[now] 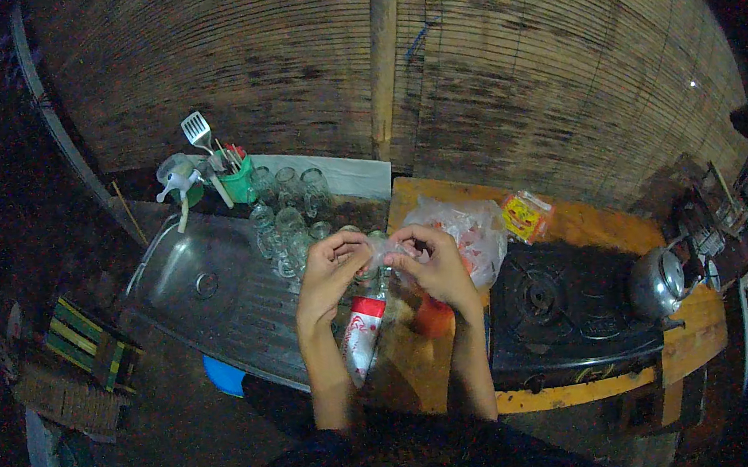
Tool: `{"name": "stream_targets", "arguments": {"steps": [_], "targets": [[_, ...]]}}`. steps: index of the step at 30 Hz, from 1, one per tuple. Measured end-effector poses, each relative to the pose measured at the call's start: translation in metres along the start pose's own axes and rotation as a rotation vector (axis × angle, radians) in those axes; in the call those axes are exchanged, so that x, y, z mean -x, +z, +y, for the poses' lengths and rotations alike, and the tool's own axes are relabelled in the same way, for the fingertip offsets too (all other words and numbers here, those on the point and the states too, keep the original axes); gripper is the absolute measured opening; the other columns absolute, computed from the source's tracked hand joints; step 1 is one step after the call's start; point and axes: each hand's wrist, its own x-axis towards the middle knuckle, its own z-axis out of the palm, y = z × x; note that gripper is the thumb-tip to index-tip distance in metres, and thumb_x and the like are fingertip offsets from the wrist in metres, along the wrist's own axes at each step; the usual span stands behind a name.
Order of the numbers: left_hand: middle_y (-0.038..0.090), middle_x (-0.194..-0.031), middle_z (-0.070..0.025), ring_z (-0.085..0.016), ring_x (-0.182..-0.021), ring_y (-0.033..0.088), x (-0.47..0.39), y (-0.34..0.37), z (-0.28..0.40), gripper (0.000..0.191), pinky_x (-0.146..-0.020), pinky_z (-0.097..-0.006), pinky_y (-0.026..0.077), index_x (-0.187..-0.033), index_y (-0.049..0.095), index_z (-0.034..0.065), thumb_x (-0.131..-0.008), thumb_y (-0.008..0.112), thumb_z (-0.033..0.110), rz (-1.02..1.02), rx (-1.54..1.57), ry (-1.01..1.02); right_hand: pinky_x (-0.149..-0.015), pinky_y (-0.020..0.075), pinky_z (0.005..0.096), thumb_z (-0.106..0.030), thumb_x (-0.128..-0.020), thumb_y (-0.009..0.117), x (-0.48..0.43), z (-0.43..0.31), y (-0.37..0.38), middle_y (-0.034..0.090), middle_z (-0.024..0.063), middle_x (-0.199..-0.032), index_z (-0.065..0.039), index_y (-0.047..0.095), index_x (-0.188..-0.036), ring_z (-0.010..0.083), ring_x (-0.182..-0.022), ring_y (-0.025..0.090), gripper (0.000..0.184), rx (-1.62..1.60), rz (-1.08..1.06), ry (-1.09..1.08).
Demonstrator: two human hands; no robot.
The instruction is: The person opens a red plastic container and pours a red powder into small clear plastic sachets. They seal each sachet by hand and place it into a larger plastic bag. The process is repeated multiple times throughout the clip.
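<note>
Between my two raised hands is the thin clear top of a plastic bag [381, 249]; it seems to belong to the red-and-white printed plastic packet [361, 334] hanging below. My left hand [337, 269] pinches its left side with thumb and fingers. On its right side, the fingertips of my right hand [433, 263] pinch the plastic. Behind my hands, several glass mugs [290, 222] stand on the steel drainboard. A crumpled translucent plastic bag [470, 232] lies on the wooden counter, beyond my right hand. Near my right wrist is a blurred orange-red thing [433, 317].
At the left is a steel sink [205, 285]; behind it, a green utensil container [236, 180] holds a slotted spatula [197, 130]. A black gas stove [554, 308] with a metal kettle [660, 282] stands at the right. A yellow packet [526, 217] lies behind the stove.
</note>
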Motion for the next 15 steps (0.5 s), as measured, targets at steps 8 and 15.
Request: {"name": "stream_targets", "arguments": {"steps": [8, 15], "targets": [[0.058, -0.088, 0.0012, -0.006, -0.082, 0.056, -0.006, 0.003, 0.000, 0.024, -0.071, -0.0206, 0.045, -0.102, 0.058, 0.0061, -0.081, 0.069, 0.000, 0.044, 0.102, 0.163, -0.060, 0.0380, 0.0223, -0.011, -0.078, 0.077, 0.000, -0.006, -0.008, 0.055, -0.0038, -0.071, -0.002, 0.066, -0.087, 0.0045, -0.068, 0.046, 0.016, 0.093, -0.083, 0.102], [0.062, -0.092, -0.0015, -0.008, -0.081, 0.059, 0.003, 0.006, 0.017, 0.032, -0.069, -0.0216, 0.046, -0.115, 0.055, 0.0048, -0.086, 0.068, 0.004, 0.010, 0.090, 0.033, -0.059, 0.0365, 0.0201, -0.008, -0.078, 0.075, -0.005, -0.004, -0.007, 0.047, -0.0063, -0.069, -0.002, 0.063, -0.090, 0.0031, -0.067, 0.043, 0.017, -0.012, 0.030, 0.143]]}}
